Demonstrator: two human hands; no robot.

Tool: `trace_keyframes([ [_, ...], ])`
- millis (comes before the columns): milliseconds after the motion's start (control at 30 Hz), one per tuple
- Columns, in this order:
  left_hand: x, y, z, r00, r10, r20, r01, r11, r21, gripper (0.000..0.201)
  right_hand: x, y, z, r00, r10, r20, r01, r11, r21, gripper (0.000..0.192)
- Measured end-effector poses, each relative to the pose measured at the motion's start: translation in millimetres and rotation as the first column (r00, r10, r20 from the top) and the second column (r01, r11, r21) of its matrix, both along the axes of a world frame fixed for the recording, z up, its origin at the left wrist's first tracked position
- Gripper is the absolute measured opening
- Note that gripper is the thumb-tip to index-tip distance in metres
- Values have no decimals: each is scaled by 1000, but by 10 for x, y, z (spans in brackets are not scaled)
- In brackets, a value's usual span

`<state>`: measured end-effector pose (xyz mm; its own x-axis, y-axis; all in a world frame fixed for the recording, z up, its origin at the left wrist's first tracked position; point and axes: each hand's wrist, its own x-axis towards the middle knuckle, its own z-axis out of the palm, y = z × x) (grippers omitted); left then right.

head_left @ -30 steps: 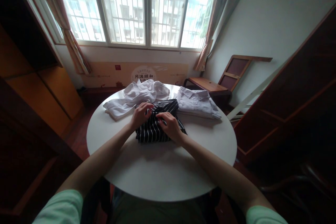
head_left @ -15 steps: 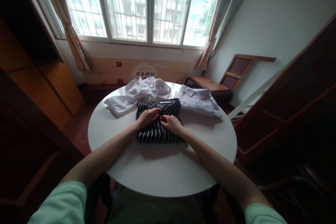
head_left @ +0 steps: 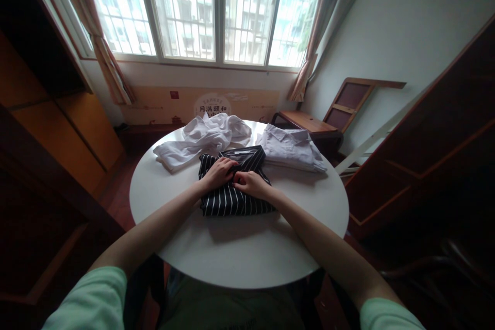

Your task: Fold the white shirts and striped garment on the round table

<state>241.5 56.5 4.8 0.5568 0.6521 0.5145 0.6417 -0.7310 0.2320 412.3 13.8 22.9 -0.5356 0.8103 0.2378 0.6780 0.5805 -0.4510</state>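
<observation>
A black shirt with white stripes (head_left: 235, 203) lies folded in the middle of the round white table (head_left: 232, 263), its collar at the far side. My left hand (head_left: 220, 172) rests on the shirt's upper part, its curled fingers closed on the cloth near the neckline. Close beside it, my right hand (head_left: 250, 183) is also closed, thumb and fingers pinching the front of the shirt. The fingertips of both hands are partly hidden against the dark fabric.
A loosely crumpled white garment (head_left: 209, 136) lies at the table's back left. Folded white shirts (head_left: 292, 149) sit at the back right. Beyond the table stand a wooden chair (head_left: 309, 122) and a printed panel (head_left: 154, 100) under the window.
My right hand has shifted slightly left, closer to my left hand. The near edge of the striped shirt sits a little closer to me. The white garments have stayed put.
</observation>
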Motion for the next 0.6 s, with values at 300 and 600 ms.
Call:
trace_keyframes([
  [300,-15,37,13,975,32,219,-8,994,-107,12,-20,1,35,955,-293,45,290,955,56,13],
  [600,-129,67,46,926,-92,367,239,894,-378,19,-8,13,11,963,-263,63,260,964,50,36],
])
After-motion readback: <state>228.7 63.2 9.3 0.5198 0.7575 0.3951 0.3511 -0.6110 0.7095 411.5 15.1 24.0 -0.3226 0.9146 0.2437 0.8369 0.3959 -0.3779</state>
